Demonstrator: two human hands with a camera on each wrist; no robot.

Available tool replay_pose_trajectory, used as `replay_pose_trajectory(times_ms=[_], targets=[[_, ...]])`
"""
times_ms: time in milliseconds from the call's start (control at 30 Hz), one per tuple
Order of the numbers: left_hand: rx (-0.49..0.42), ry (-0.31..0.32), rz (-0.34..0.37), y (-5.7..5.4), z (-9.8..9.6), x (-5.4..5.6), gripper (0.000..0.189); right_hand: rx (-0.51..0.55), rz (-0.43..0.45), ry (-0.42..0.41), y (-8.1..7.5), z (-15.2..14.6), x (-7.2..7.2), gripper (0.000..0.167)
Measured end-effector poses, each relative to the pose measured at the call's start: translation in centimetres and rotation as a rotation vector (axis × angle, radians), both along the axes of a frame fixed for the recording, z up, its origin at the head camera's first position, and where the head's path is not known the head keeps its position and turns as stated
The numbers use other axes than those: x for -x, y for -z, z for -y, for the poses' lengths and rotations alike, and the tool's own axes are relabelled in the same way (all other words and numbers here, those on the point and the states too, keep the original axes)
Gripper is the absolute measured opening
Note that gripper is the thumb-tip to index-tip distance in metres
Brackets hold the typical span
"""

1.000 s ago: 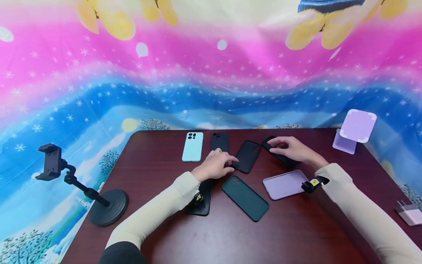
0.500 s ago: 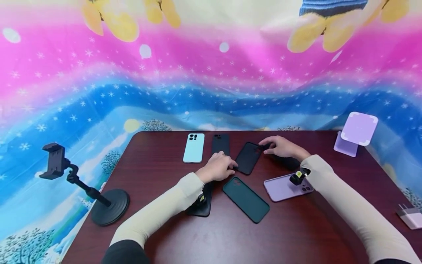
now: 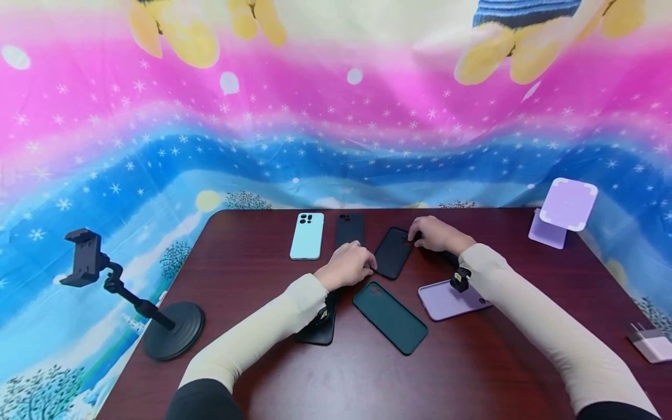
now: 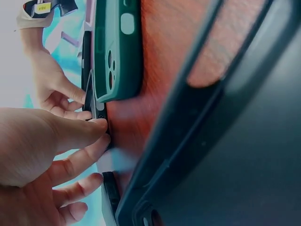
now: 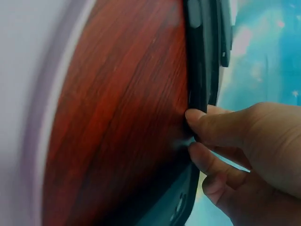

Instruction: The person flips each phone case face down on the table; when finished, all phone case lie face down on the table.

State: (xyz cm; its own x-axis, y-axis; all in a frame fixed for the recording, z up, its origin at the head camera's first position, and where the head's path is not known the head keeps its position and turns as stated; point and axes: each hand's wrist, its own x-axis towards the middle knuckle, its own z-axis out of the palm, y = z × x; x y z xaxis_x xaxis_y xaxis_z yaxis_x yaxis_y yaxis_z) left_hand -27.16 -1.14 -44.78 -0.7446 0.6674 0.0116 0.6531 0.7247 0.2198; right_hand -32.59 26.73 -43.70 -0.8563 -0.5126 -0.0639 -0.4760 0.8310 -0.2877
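Observation:
A black phone case (image 3: pixel 392 255) lies tilted at mid-table, between both hands. At its lower left corner, my left hand (image 3: pixel 345 267) pinches the edge with thumb and forefinger, the other fingers loosely bent in the left wrist view. My right hand (image 3: pixel 440 235) grips the upper right corner; the right wrist view shows thumb and fingertips on the case's rim (image 5: pixel 197 80). Another black case (image 3: pixel 448 256) lies partly hidden under the right hand. Below are a dark green case (image 3: pixel 391 319) and a lilac case (image 3: pixel 446 302), partly covered by the right wrist.
At the back are a mint case (image 3: pixel 307 236) and a dark case (image 3: pixel 349 229). A black case (image 3: pixel 319 333) lies under my left forearm. A black phone stand (image 3: pixel 173 331) is on the left, a lilac stand (image 3: pixel 568 204) back right, a charger plug (image 3: pixel 653 345) far right.
My right hand has moved left from above the right-hand black case to the middle case's upper corner and taken hold. My left fingers have closed on its lower corner.

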Motion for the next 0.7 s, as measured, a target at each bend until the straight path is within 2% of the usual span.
replay_pose_trajectory(times_ms=[133, 333, 500, 600, 700], targets=[[-0.008, 0.016, -0.034, 0.0, -0.2, -0.1, 0.013, -0.015, -0.005, -0.010, -0.1, 0.1, 0.2, 0.015], [-0.008, 0.093, -0.111, -0.1, -0.5, -0.2, 0.010, -0.016, -0.007, -0.053, -0.1, -0.9, 0.2, 0.012], [-0.038, 0.136, -0.198, -0.7, 0.1, -0.6, 0.011, 0.046, -0.008, -0.062, -0.9, -1.4, 0.3, 0.011], [-0.113, 0.149, -0.255, -1.3, 1.0, -1.2, 0.011, 0.111, -0.039, -0.079, -1.8, -1.4, 0.2, 0.012], [-0.259, 0.156, -0.279, -1.9, 1.9, -1.9, 0.009, 0.182, -0.099, -0.092, -3.3, -1.3, -0.2, 0.013]])
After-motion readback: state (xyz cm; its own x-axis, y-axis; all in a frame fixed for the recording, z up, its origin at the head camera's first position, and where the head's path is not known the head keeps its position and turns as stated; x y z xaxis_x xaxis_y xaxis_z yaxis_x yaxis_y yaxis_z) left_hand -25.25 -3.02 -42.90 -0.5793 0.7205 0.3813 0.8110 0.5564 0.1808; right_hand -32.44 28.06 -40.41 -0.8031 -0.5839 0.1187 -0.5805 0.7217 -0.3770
